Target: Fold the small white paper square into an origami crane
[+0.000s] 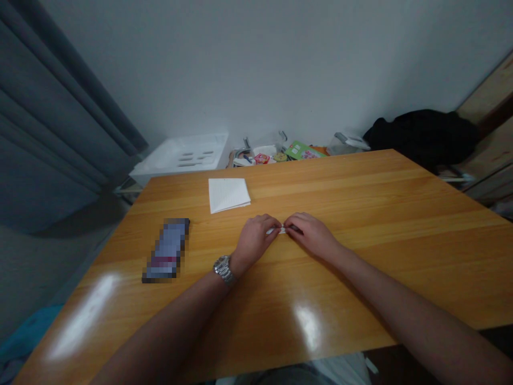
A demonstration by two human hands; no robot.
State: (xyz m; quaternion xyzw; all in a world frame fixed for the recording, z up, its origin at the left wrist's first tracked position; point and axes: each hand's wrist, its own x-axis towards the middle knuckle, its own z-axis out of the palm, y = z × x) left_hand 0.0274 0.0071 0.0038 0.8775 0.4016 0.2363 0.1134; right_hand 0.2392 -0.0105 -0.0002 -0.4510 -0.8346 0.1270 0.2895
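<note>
Between my two hands is a small piece of white paper (282,230), mostly covered by the fingers. My left hand (256,235), with a metal watch (223,268) on its wrist, is closed and pinches the paper's left end. Its right end is pinched by my right hand (315,233), also closed. The fingertips of both hands almost meet just over the tabletop. Whether the paper is folded or rolled is too small to tell. Beyond my left hand lies a stack of folded lined white paper (228,193).
A phone-like dark device (166,250), blurred out, rests on the wooden table (360,192) at left. Behind the far edge are a white plastic tray (184,152), a green packet (302,151), assorted small items and a black cloth heap (425,136). A grey curtain (60,107) hangs at left.
</note>
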